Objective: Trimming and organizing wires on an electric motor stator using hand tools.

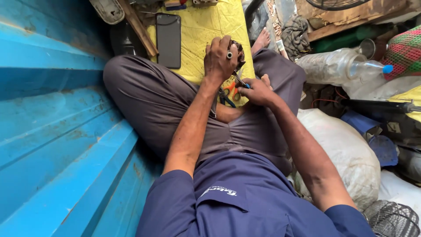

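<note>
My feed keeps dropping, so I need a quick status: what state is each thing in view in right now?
Left hand: closed in a grip on the small dark round part, held up over the lap.
Right hand: gripping a thin blue-handled tool, tip toward the part.
Orange-handled scissors: lying on the yellow cloth.
Black flat phone: lying flat, screen dark.
Clear plastic bottle with blue cap: on its side, capped.

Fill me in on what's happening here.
A person sits cross-legged on a yellow sheet beside a blue metal wall. The left hand grips a small dark round part, while the right hand works a thin tool against it. Orange-handled pliers lie below; a dark phone rests on the sheet.
</note>
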